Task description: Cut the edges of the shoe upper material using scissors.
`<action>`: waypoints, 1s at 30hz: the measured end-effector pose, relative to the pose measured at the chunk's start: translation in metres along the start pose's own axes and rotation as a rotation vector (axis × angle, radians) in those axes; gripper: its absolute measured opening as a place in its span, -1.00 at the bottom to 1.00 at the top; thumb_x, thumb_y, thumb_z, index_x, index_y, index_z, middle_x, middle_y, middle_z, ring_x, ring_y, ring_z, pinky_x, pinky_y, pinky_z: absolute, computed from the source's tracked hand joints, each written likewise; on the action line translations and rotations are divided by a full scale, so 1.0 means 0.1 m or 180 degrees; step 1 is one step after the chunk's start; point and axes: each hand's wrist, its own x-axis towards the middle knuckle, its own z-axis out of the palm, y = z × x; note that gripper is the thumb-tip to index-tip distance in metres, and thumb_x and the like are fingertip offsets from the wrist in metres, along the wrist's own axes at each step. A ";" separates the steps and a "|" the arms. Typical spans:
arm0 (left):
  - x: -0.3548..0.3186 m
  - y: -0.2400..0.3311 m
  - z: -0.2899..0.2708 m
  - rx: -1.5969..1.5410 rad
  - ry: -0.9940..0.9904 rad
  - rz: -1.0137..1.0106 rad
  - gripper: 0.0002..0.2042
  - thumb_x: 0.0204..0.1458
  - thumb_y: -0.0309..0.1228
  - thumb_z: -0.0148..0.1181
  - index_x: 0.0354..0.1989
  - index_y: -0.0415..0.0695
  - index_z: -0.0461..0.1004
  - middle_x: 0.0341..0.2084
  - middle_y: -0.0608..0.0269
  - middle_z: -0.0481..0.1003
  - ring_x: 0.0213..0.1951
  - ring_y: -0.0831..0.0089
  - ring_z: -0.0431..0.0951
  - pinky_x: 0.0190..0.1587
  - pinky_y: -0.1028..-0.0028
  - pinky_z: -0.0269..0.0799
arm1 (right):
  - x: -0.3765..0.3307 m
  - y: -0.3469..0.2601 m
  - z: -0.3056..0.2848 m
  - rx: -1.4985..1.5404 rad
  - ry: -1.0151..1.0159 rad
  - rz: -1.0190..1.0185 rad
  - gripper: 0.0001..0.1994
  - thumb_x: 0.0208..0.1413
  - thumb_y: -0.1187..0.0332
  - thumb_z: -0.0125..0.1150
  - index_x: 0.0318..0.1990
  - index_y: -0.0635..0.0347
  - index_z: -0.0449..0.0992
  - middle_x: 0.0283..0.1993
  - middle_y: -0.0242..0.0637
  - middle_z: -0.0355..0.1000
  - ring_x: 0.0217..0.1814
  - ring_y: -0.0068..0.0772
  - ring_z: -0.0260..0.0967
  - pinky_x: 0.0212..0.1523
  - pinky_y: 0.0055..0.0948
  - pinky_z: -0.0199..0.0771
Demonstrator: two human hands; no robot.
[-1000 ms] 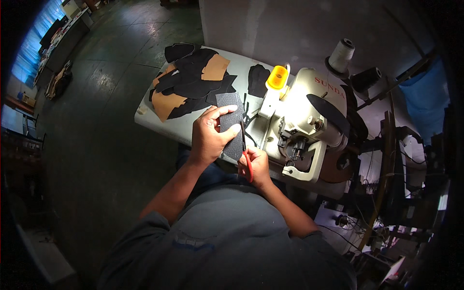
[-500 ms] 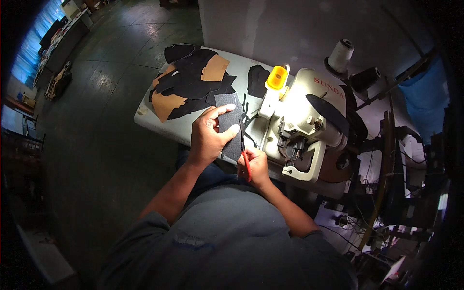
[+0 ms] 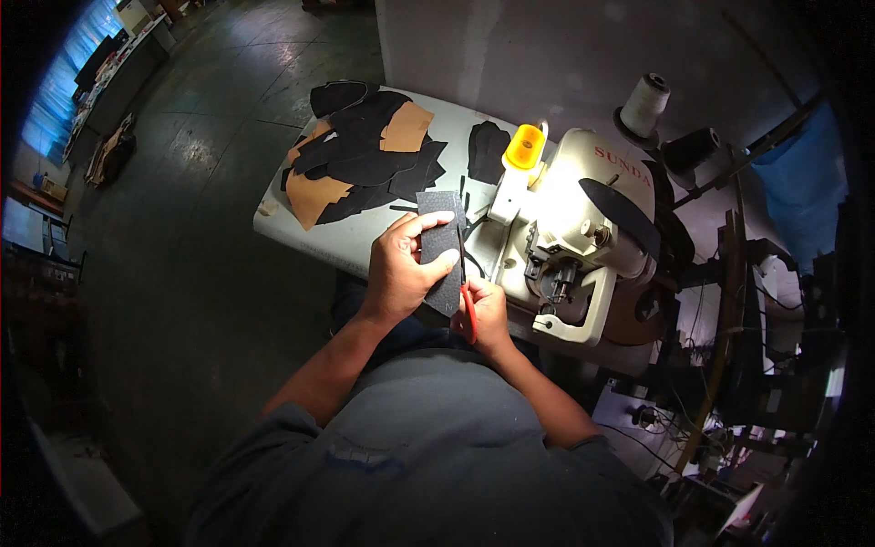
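Note:
Between thumb and fingers, my left hand [image 3: 399, 269] holds a dark grey textured strip of leather-like material [image 3: 441, 239], long side upright. My right hand [image 3: 485, 312] is closed round the red handles of a pair of scissors [image 3: 469, 314]. The dark blades run along the strip's right edge, close against it; whether they are parted is hard to make out. Thin black offcuts [image 3: 475, 239] lie on the table just beyond the blades. Further off to the left is a heap of black and tan cut pieces [image 3: 365, 150].
A cream sewing machine [image 3: 574, 182] stands close to the right of my hands, with a yellow container [image 3: 524, 146] beside it. White and black thread cones [image 3: 645, 105] are behind. A small black stack [image 3: 488, 152] rests on the white table [image 3: 305, 244]. Shelving and cables crowd the far right.
The strip and my left hand have shifted slightly right and toward me. The scissors have moved a little with them, still along the strip's right edge.

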 end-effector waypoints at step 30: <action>-0.18 -0.07 0.04 -0.0249 -0.0287 -0.0219 -0.50 0.03 -0.76 0.42 0.21 -0.34 0.56 -0.03 0.27 0.48 0.03 0.50 0.63 0.15 0.50 0.58 | 0.07 0.10 -0.06 0.0138 0.0132 0.0022 -0.93 0.30 0.48 0.31 -0.26 0.19 0.55 -0.54 -0.48 0.50 -0.62 -0.69 0.35 -0.59 -0.60 0.28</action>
